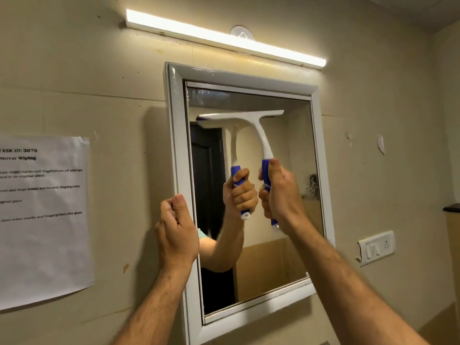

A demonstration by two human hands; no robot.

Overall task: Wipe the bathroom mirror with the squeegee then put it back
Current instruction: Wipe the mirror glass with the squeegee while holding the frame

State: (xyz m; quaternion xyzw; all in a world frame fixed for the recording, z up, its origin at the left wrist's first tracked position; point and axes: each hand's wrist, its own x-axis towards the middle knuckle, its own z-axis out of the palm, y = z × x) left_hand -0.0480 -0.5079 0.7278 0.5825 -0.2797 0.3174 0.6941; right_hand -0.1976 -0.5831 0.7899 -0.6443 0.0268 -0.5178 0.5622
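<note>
A white-framed mirror point(314, 150) hangs on the beige wall. My right hand point(280, 195) grips the blue-and-white handle of a white squeegee point(249, 117), whose blade lies flat across the upper part of the glass. Its reflection shows just to the left in the glass. My left hand point(175, 232) holds the mirror's left frame edge, fingers curled round it. A dark blotch marks the glass near the right edge.
A lit tube light point(224, 37) runs above the mirror, with a clear suction hook point(240, 33) behind it. A printed paper sheet point(42, 215) is taped to the wall at left. A white switch socket point(375, 247) and a dark shelf edge point(451, 207) are at right.
</note>
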